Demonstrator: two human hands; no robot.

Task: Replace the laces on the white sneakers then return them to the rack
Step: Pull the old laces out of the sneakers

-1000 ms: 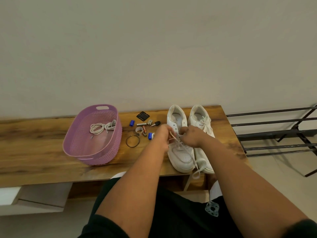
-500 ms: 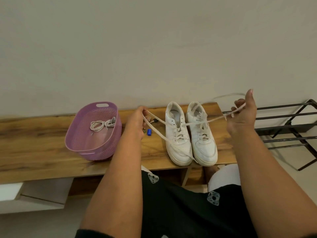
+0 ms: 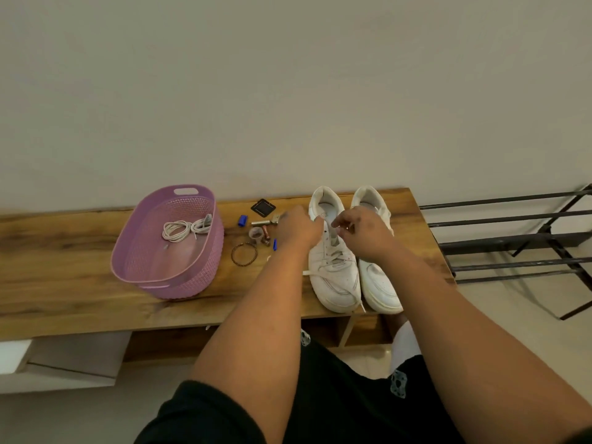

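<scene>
Two white sneakers stand side by side on the wooden bench [image 3: 64, 270], toes toward me: the left sneaker [image 3: 334, 277] and the right sneaker [image 3: 381, 283]. Both hands hover over the left sneaker's upper eyelets. My left hand [image 3: 299, 229] has curled fingers at the collar edge on the old lace [image 3: 331, 233]. My right hand [image 3: 363, 230] pinches the same lace by the tongue. The lace's loose ends trail over the toe. Coiled replacement laces [image 3: 185, 229] lie in the pink basket [image 3: 166, 283].
Small items lie between basket and sneakers: a black square [image 3: 263, 207], a blue cap [image 3: 242, 220], metal pieces [image 3: 261, 223] and a twisted bangle [image 3: 244, 254]. The black metal shoe rack [image 3: 512, 240] stands right of the bench. The wall runs close behind.
Half a second ago my hands were spread wide, pulling the lace ends out to both sides. Now both hands are back together over the left sneaker's upper eyelets, and the lace ends lie slack.
</scene>
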